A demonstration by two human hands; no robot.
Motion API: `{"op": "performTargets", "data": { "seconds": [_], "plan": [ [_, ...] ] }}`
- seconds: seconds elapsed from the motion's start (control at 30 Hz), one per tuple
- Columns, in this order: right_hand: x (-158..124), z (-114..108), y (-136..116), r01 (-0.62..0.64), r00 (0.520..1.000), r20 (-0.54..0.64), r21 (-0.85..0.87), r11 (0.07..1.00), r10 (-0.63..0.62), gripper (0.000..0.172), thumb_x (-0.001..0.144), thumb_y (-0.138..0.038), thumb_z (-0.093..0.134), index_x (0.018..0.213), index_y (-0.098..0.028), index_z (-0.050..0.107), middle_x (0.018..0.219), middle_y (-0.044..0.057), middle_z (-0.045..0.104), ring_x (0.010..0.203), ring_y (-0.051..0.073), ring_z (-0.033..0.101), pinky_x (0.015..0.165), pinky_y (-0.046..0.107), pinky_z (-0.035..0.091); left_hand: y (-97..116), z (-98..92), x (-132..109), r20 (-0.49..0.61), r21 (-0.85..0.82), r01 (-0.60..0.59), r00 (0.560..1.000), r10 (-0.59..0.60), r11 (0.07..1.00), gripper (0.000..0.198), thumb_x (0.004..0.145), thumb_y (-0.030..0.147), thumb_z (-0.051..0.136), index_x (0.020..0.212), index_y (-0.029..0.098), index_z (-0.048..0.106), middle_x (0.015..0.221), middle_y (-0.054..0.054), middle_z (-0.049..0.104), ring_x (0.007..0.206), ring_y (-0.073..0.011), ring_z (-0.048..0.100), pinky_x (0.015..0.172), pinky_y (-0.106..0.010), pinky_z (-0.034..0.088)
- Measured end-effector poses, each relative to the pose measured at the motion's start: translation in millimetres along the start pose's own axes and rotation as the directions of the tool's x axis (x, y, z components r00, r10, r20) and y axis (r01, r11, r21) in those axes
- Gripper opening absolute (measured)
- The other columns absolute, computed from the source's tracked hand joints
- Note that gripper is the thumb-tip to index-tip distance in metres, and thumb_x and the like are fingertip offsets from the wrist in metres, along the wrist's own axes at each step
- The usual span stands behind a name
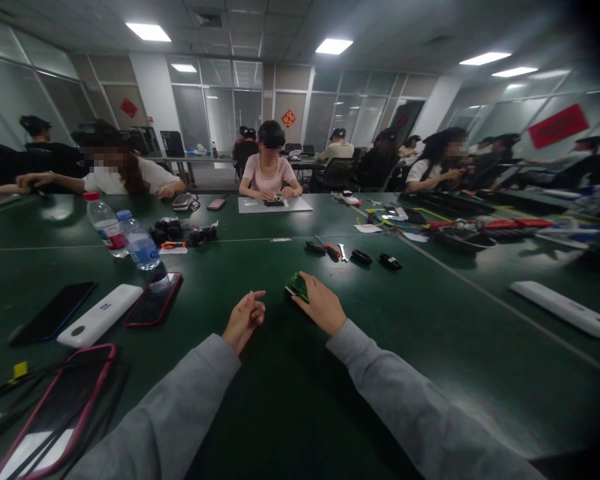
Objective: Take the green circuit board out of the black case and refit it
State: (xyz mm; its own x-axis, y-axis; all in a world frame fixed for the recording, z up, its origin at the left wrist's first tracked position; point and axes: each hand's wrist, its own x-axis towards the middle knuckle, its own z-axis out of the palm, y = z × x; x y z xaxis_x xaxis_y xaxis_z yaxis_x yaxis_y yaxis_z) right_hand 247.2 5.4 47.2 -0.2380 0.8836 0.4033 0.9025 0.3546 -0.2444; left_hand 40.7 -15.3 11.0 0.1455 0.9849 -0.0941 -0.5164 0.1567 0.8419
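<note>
Both my arms, in grey sleeves, reach out over a dark green table (290,400). My right hand (320,308) is closed around a small green circuit board (297,285) and holds it just above or on the table. My left hand (244,320) hovers a little to the left of it, fingers loosely curled with one finger pointing toward the board; I see nothing in it. Past the board lie a red-handled screwdriver (330,249), a small wrench (343,253) and two black parts (390,261).
Two water bottles (130,237), a white power bank (100,315) and several phones (153,299) lie at the left. A long white bar (565,308) rests at the right. Other people sit working at the far side, one at a grey mat (275,205).
</note>
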Motion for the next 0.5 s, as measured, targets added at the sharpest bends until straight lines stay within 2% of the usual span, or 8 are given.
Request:
{"op": "performTargets", "data": {
  "seconds": [0.1, 0.23, 0.33, 0.4, 0.5],
  "plan": [
    [-5.1, -9.4, 48.2, -0.075, 0.997, -0.003, -0.064, 0.995, 0.075, 0.055, 0.081, -0.039, 0.051, 0.128, -0.016, 0.036, 0.116, 0.013, 0.052, 0.1, 0.025, 0.054, 0.084, 0.038, 0.044, -0.1, -0.9, -0.2, 0.007, 0.017, 0.008, 1.0, -0.008, 1.0, 0.045, 0.077, 0.049, 0.054, 0.104, 0.014, 0.056, 0.068, 0.0, 0.053, 0.051, -0.0055, 0.045, 0.047, -0.019, 0.035],
    [-17.2, -29.1, 146.0, -0.183, 0.983, -0.052, -0.193, 0.964, 0.176, 0.057, 0.081, -0.045, 0.049, 0.128, -0.013, 0.038, 0.118, 0.015, 0.05, 0.105, 0.025, 0.051, 0.089, 0.036, 0.04, -1.7, -2.3, 1.0, 0.003, 0.052, 0.017, 1.0, -0.017, 0.998, 0.043, 0.076, 0.047, 0.055, 0.103, 0.014, 0.056, 0.068, 0.0, 0.054, 0.051, -0.0058, 0.045, 0.048, -0.019, 0.035],
    [-31.3, -51.6, 225.9, -0.261, 0.965, -0.048, -0.308, 0.915, 0.258, 0.061, 0.079, -0.049, 0.051, 0.126, -0.01, 0.041, 0.115, 0.018, 0.051, 0.104, 0.025, 0.05, 0.089, 0.034, 0.038, -2.5, -2.6, 1.0, -0.004, 0.08, 0.023, 1.0, -0.023, 0.997, 0.043, 0.076, 0.047, 0.056, 0.102, 0.014, 0.057, 0.068, 0.0, 0.054, 0.051, -0.0059, 0.045, 0.048, -0.02, 0.034],
    [-41.7, -69.3, 272.7, -0.309, 0.95, -0.066, -0.337, 0.889, 0.305, 0.061, 0.08, -0.045, 0.053, 0.126, -0.007, 0.041, 0.113, 0.022, 0.051, 0.103, 0.025, 0.049, 0.087, 0.034, 0.037, -2.2, -2.0, 0.2, 0.006, 0.091, 0.021, 1.0, -0.022, 0.996, 0.043, 0.076, 0.047, 0.056, 0.102, 0.013, 0.057, 0.068, 0.0, 0.054, 0.052, -0.0061, 0.046, 0.05, -0.021, 0.034],
    [-55.1, -95.9, 323.7, -0.389, 0.918, -0.105, -0.412, 0.824, 0.381, 0.058, 0.081, -0.043, 0.052, 0.124, -0.005, 0.044, 0.108, 0.024, 0.054, 0.098, 0.025, 0.051, 0.08, 0.034, 0.037, -1.3, -0.6, -1.3, 0.023, 0.097, 0.013, 1.0, -0.016, 0.995, 0.043, 0.076, 0.048, 0.055, 0.102, 0.013, 0.058, 0.069, -0.001, 0.054, 0.053, -0.0063, 0.046, 0.051, -0.021, 0.034]
  ]
}}
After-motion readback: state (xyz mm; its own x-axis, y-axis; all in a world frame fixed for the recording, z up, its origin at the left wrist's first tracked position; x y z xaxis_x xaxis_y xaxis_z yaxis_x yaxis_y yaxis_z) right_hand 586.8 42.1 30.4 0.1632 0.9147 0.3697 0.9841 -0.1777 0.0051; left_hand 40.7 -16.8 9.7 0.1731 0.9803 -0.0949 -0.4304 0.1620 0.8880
